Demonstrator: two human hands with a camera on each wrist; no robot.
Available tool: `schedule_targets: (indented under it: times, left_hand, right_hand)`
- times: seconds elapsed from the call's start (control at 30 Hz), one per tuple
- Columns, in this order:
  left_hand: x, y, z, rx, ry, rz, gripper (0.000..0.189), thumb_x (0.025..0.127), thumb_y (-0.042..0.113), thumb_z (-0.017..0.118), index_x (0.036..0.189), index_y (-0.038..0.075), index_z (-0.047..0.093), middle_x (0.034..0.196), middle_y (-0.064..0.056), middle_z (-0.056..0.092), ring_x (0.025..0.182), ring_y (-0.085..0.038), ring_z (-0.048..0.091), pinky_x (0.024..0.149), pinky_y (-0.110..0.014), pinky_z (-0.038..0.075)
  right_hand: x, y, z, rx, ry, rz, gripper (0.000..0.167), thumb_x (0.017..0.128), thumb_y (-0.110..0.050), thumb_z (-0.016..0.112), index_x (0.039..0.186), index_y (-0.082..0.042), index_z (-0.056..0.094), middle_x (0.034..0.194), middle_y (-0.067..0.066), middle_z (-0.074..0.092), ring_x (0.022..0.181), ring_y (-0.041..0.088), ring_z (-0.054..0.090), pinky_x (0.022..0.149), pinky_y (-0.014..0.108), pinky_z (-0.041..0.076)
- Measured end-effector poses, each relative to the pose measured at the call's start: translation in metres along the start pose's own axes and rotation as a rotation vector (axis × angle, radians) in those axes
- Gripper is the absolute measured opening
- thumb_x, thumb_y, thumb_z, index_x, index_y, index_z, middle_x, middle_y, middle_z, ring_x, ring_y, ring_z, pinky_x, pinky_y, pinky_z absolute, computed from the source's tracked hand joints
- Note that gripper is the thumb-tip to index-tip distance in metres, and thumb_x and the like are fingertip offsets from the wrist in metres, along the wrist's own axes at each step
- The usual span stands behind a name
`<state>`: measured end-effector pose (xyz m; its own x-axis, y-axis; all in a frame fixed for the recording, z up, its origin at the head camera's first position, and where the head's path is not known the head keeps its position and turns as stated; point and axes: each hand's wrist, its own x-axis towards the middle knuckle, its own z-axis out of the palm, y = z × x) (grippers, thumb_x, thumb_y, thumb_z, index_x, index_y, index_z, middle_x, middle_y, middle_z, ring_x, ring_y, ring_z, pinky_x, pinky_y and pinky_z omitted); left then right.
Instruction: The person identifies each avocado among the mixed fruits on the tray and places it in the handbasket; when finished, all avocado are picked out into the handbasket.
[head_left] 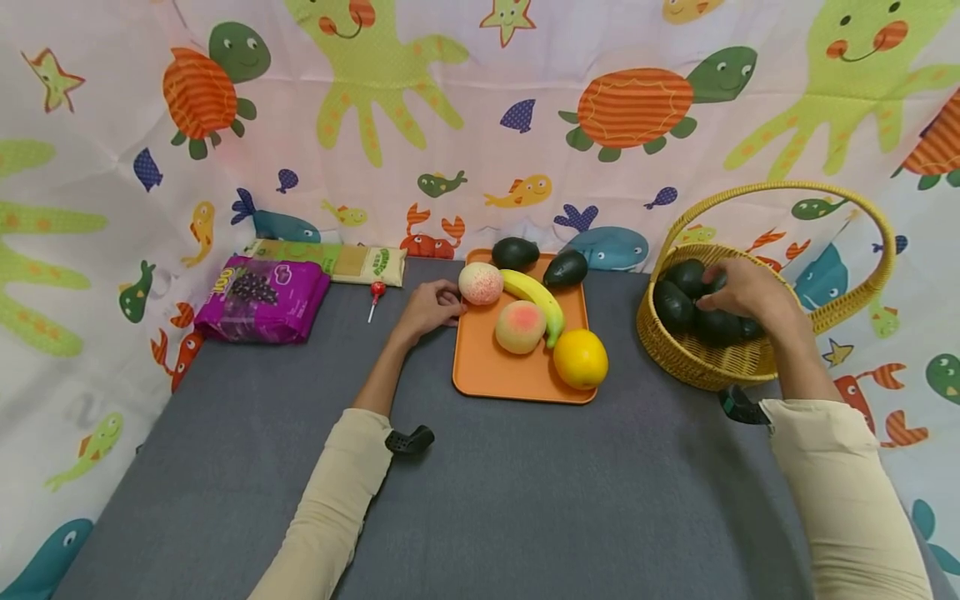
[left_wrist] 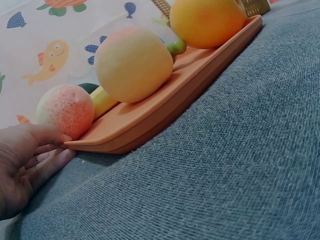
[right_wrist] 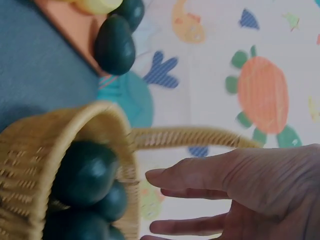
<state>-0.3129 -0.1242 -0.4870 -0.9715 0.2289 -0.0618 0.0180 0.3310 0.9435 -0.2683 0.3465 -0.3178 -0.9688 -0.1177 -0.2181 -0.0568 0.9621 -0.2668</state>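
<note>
At the left edge of an orange tray (head_left: 480, 375), my left hand (head_left: 431, 310) pinches the rim, thumb above and fingers lower, as the left wrist view shows. A speckled peach (left_wrist: 66, 111) sits right beside that thumb. The tray also bears another peach (head_left: 521, 327), a banana (head_left: 534, 292), an orange (head_left: 581, 359) and two avocados (head_left: 515, 253). Over a yellow wicker basket (head_left: 678, 362) hangs my right hand (head_left: 742, 292), fingers spread and holding nothing. Several dark avocados (right_wrist: 85, 172) lie inside the basket, partly hidden by that hand in the head view.
A purple grape-print package (head_left: 262, 300), a green and tan packet (head_left: 367, 265) and a red lollipop (head_left: 377, 289) lie left of the tray. The basket's tall handle (head_left: 780, 185) arches above it. A printed curtain (head_left: 480, 125) stands behind the grey tabletop (head_left: 525, 492).
</note>
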Motion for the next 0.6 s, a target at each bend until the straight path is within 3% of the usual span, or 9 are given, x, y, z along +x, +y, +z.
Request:
schedule_targets:
  times: [0.2,0.4,0.6]
  left_hand:
    - [-0.001,-0.001,0.000,0.010,0.003,-0.001,0.042,0.097,0.012,0.073,0.134,-0.002,0.062,0.107,-0.019,0.068,0.081,-0.012,0.068,0.071,-0.027,0.067]
    - [0.000,-0.002,0.000,0.021,0.010,-0.008,0.042,0.097,0.013,0.073,0.134,-0.001,0.062,0.110,-0.020,0.069,0.085,-0.013,0.068,0.072,-0.027,0.067]
    - [0.000,-0.002,0.001,0.030,0.010,-0.002,0.041,0.097,0.014,0.072,0.134,-0.001,0.063,0.109,-0.020,0.069,0.086,-0.016,0.069,0.072,-0.027,0.067]
  right_hand:
    - [-0.013,-0.034,-0.010,-0.024,0.011,-0.021,0.043,0.091,-0.018,0.077,0.118,0.011,0.062,0.111,0.032,0.063,0.087,0.038,0.056,0.066,0.038,0.047]
    - [-0.017,-0.073,-0.013,-0.020,0.053,-0.125,0.036,0.091,-0.017,0.076,0.115,0.008,0.065,0.109,0.030,0.068,0.089,0.037,0.062,0.069,0.041,0.053]
    - [-0.003,-0.101,-0.009,0.028,0.057,-0.173,0.037,0.094,-0.017,0.074,0.121,0.006,0.064,0.113,0.034,0.068,0.089,0.038,0.065,0.069,0.041,0.057]
